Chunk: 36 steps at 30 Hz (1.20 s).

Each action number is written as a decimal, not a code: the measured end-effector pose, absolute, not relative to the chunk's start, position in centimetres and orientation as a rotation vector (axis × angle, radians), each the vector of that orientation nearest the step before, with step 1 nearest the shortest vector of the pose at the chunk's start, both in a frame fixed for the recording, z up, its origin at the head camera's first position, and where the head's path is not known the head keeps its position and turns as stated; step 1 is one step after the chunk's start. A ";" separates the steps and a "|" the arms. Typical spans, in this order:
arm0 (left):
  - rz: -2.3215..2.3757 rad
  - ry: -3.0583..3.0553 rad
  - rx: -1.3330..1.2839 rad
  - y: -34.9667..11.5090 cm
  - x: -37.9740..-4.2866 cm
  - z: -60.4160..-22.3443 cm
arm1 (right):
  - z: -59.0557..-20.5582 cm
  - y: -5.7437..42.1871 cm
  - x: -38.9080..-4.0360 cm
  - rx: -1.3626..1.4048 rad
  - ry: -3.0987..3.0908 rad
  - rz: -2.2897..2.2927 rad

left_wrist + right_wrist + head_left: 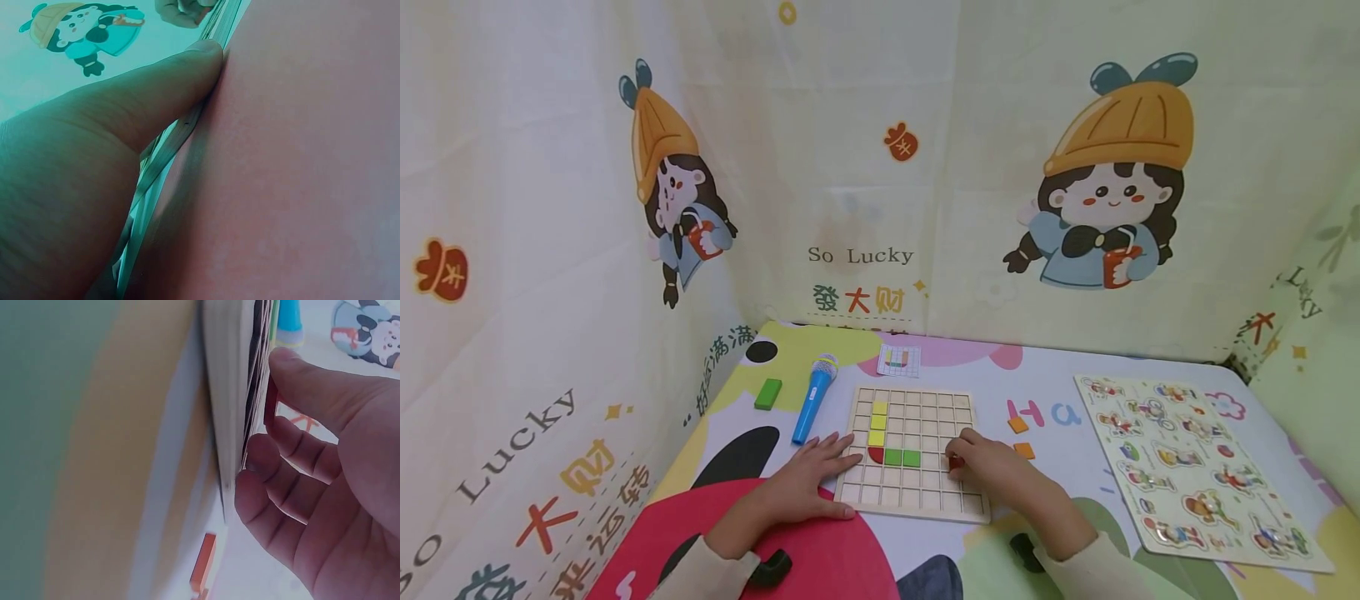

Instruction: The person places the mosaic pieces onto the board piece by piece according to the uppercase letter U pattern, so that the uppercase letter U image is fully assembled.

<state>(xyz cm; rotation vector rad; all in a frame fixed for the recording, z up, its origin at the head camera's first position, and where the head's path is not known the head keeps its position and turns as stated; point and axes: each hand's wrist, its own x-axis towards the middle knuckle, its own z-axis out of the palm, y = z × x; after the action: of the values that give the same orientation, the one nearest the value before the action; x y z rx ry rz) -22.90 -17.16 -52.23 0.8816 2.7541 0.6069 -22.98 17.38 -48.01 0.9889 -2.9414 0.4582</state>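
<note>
A wooden grid board (898,496) lies in the middle of the table in the head view. On it stand a column of yellow squares (877,422), a red rounded piece (876,455) at the column's foot and two green squares (912,459) to its right. My left hand (797,483) rests with spread fingers at the board's left edge; its thumb (187,72) lies along the rim in the left wrist view. At the board's right side, my right hand (992,467) pinches a small red piece (270,403) between thumb and fingers, close over the grid.
Two orange pieces (1024,451) lie right of the board. A blue toy microphone (812,404) and a green block (767,394) lie to the left. Behind the board is a pattern card (898,361). A picture puzzle board (1157,483) occupies the right side.
</note>
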 end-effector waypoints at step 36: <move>0.623 2.750 0.885 -17.1 -22.8 -52.2 | -48.3 13.5 -24.6 0.884 -3.075 0.445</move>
<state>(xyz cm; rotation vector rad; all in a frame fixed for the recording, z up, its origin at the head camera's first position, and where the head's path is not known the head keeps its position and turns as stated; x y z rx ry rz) -22.82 -17.09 -52.19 0.8852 2.7500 0.6233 -24.58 13.53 -48.27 0.8840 -3.0751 0.4449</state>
